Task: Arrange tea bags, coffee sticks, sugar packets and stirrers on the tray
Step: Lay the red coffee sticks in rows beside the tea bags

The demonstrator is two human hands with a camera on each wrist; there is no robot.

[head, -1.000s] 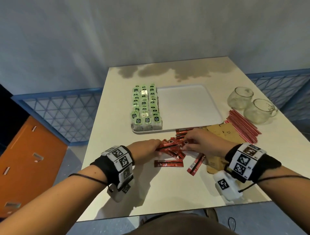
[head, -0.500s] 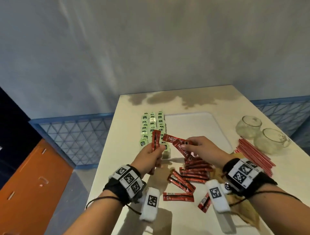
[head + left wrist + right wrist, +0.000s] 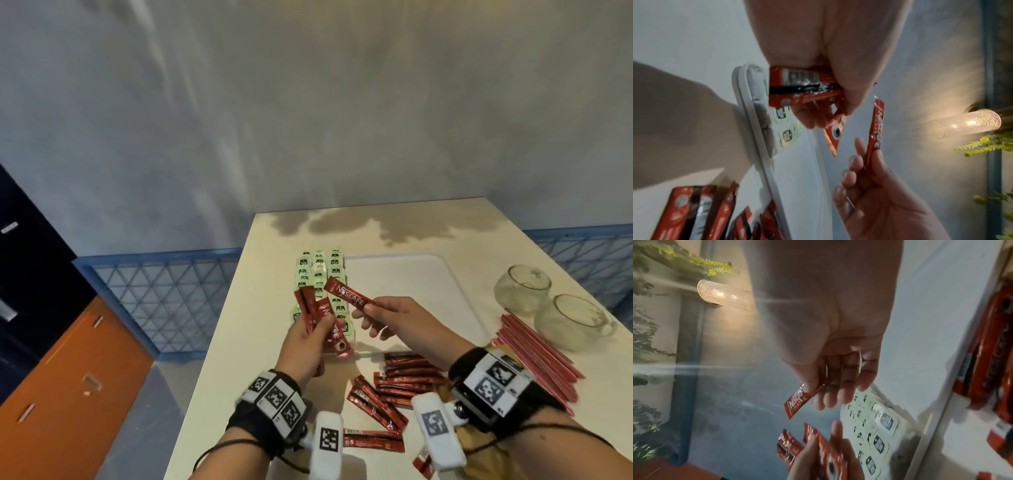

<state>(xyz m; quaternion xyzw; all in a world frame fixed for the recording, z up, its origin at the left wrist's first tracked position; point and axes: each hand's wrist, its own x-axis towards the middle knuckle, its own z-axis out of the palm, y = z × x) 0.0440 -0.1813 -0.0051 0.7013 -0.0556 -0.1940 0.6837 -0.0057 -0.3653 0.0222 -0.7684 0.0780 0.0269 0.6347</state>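
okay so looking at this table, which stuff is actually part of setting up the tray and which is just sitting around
Part of the job:
tray
tea bags
coffee sticks
stirrers
brown packets, likely the sugar
left hand
right hand

Lying about:
two glass cups
wall lamp

Grey wall (image 3: 308, 120) behind a cream table (image 3: 219, 377); orange cabinet (image 3: 68, 394) left; lit wall lamp (image 3: 970, 123).
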